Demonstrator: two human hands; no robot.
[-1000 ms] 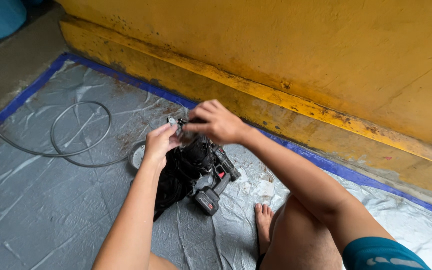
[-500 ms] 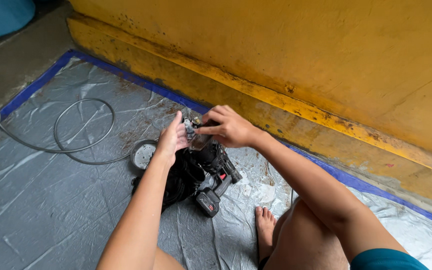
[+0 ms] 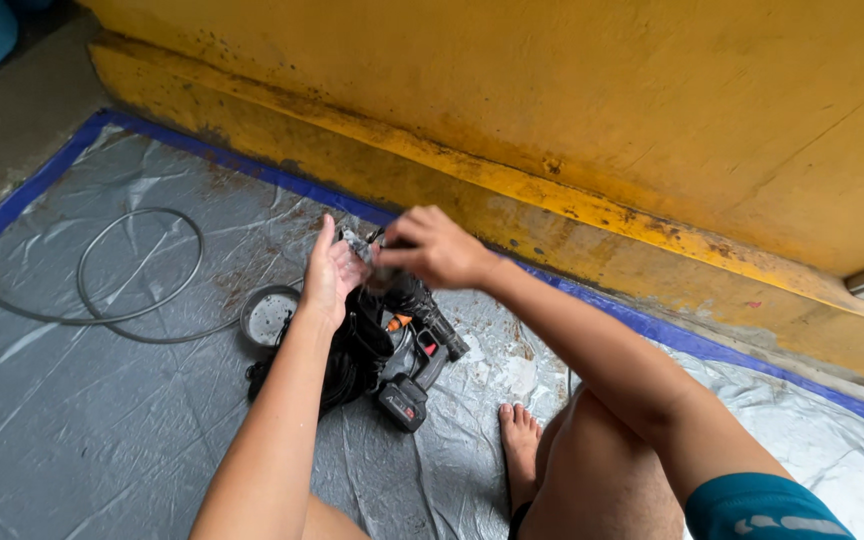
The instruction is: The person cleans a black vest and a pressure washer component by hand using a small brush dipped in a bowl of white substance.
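A black power tool point(image 3: 387, 350) with red and orange marks lies on a grey plastic sheet point(image 3: 72, 430). My left hand point(image 3: 330, 272) is open-palmed against the tool's upper end, steadying a small grey part point(image 3: 357, 243) there. My right hand point(image 3: 434, 247) comes from the right and pinches the same small part with its fingertips, directly above the tool. The spot where the fingers meet is blurred. My bare foot point(image 3: 520, 440) rests on the sheet just right of the tool.
A thin grey cable point(image 3: 132, 270) loops on the sheet at the left. A round grey disc point(image 3: 270, 316) lies beside the tool. A stained yellow wall with a ledge point(image 3: 572, 200) runs behind. A blue border point(image 3: 252, 170) edges the sheet.
Both hands stayed on the tool's top. My right hand's fingers have shifted slightly over the small part. The camera view has drifted a little.
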